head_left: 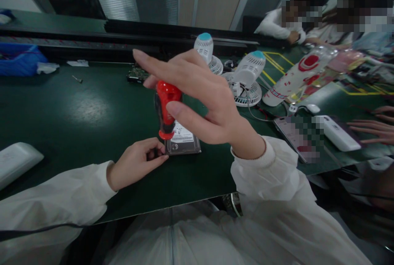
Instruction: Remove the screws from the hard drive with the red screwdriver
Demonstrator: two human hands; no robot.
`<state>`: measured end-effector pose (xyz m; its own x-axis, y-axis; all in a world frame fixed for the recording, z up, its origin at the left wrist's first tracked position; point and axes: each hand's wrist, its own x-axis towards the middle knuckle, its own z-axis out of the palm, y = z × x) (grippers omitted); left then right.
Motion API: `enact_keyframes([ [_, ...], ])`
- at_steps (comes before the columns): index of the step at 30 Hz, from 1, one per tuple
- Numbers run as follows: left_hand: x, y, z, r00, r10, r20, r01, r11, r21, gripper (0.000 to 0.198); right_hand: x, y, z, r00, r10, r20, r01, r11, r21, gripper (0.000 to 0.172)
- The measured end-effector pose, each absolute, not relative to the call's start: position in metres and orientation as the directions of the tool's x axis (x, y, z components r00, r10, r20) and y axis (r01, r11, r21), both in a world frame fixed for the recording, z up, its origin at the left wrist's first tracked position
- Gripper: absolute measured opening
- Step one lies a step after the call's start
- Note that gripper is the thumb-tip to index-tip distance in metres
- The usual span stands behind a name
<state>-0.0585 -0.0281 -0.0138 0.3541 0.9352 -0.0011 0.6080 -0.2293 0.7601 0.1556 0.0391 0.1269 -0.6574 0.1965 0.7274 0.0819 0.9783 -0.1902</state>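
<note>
A hard drive (184, 142) with a white label lies flat on the dark green table (76, 109), close to the front edge. A red and black screwdriver (165, 111) stands upright over its left corner. My right hand (200, 92) grips the screwdriver's handle with thumb and lower fingers while the index finger points out to the left. My left hand (138, 162) rests on the table at the drive's left edge, fingers pinched together at the screwdriver's tip; what they pinch is hidden.
Two small white desk fans (246, 78) stand behind the drive. A circuit board (137, 74) lies farther back. A white object (15, 160) sits at the left edge. A phone (295, 138), a white device (337, 133), another person's fingers (374, 127) and seated co-workers are on the right.
</note>
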Motion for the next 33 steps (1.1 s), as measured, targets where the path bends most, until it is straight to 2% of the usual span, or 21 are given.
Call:
enact_keyframes([
  [4, -0.0588, -0.0282, -0.0143, 0.347, 0.938, 0.007, 0.608, -0.23, 0.76, 0.022, 0.1538, 0.0409, 0.126, -0.596, 0.204, 0.777, 0.164, 0.978, -0.131, 0.051],
  [9, -0.0585, -0.0285, -0.0123, 0.349, 0.937, -0.001, 0.611, -0.227, 0.759, 0.022, 0.1556, 0.0411, 0.1268, -0.672, 0.158, 0.723, 0.058, 0.985, -0.161, 0.056],
  [13, -0.0579, -0.0284, -0.0114, 0.349, 0.937, -0.005, 0.613, -0.224, 0.758, 0.021, 0.1562, 0.0398, 0.1273, -0.632, 0.226, 0.742, 0.161, 0.974, -0.16, 0.058],
  [17, -0.0573, -0.0284, -0.0104, 0.352, 0.936, -0.007, 0.599, -0.22, 0.77, 0.022, 0.1558, 0.0394, 0.1285, -0.677, 0.159, 0.719, 0.065, 0.986, -0.156, 0.055],
  [20, -0.057, -0.0283, -0.0096, 0.351, 0.937, -0.003, 0.603, -0.223, 0.766, 0.021, 0.1563, 0.0398, 0.1278, -0.712, 0.19, 0.677, 0.161, 0.981, -0.105, 0.056],
  [23, -0.057, -0.0283, -0.0095, 0.352, 0.936, 0.005, 0.607, -0.232, 0.76, 0.02, 0.1575, 0.0403, 0.1278, -0.752, 0.22, 0.622, 0.238, 0.97, -0.055, 0.064],
  [27, -0.0571, -0.0286, -0.0099, 0.356, 0.934, 0.0, 0.594, -0.226, 0.772, 0.02, 0.1583, 0.0412, 0.129, -0.723, 0.15, 0.675, 0.056, 0.986, -0.159, 0.058],
  [33, -0.0573, -0.0286, -0.0103, 0.341, 0.94, -0.006, 0.619, -0.219, 0.754, 0.02, 0.1566, 0.0432, 0.1241, -0.649, 0.19, 0.737, 0.105, 0.981, -0.161, 0.052],
])
